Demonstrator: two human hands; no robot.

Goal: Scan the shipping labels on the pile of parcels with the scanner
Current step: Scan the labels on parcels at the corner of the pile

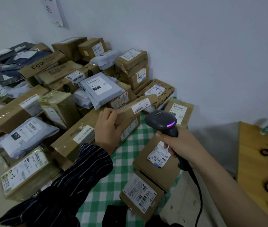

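Currently left fingers (110, 113) grip the parcel (127, 113) edge, right fingers (170, 150) clasp the scanner (161, 120) just beside, seemingly facing its label (140, 106).

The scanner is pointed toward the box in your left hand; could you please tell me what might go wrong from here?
1. The scanner faces both the held box and another label just behind it, so it may read the wrong one.
2. The left hand holds that box by one end, so it could slip.
3. The cable trails past the front box and might snag it.
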